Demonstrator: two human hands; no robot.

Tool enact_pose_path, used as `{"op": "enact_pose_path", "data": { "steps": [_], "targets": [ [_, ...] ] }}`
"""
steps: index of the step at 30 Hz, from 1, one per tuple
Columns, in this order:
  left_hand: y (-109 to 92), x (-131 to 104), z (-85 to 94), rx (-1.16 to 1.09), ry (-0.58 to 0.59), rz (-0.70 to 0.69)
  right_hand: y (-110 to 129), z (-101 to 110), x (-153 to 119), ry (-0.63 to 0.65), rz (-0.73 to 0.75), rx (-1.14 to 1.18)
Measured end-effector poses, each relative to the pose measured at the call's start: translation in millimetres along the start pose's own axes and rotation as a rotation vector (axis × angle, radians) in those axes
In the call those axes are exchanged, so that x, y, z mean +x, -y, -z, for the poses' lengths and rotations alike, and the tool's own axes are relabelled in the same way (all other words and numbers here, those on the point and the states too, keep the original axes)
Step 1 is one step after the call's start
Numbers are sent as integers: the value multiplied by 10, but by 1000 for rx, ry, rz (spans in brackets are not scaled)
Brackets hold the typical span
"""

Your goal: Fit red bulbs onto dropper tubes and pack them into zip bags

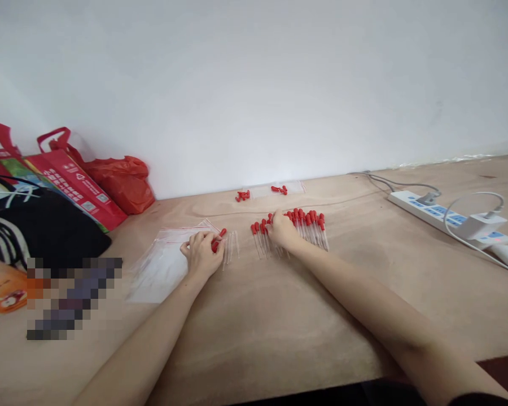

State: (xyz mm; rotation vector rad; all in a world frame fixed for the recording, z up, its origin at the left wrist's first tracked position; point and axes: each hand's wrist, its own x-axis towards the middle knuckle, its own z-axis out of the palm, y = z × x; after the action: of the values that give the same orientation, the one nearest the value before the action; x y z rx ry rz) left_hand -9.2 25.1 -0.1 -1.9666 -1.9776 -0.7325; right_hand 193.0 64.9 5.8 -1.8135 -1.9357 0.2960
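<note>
My left hand (203, 251) is curled low over the table at the right edge of the clear plastic bags. A red rubber bulb (215, 246) shows between its thumb and fingers, and another red bulb lies by the fingertips. Just right of it are several thin clear tubes (232, 248) without bulbs. My right hand (281, 230) reaches into a row of red-topped droppers (308, 221), its fingers closed at the bulb end of one dropper. The fingertips are partly hidden by the hand. The droppers lie side by side, bulbs towards the wall.
Flat zip bags (163, 268) lie left. Loose red bulbs (242, 195) and a small clear bag (260, 190) rest near the wall. A white power strip (436, 211) with cables is at right. Red shopping bags (80, 183) and a black bag (46, 225) stand at left.
</note>
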Motion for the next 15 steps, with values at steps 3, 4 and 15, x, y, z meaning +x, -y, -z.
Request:
{"op": "enact_pose_path", "data": {
  "steps": [3,4,15],
  "targets": [
    [9,9,4,22,10,31,40,-15,14,10,-18,-39],
    [16,15,7,25,22,43,49,-6,3,13,-18,-49],
    [165,69,-33,50,127,-2,630,-177,-230,117,186,-75]
  ]
}}
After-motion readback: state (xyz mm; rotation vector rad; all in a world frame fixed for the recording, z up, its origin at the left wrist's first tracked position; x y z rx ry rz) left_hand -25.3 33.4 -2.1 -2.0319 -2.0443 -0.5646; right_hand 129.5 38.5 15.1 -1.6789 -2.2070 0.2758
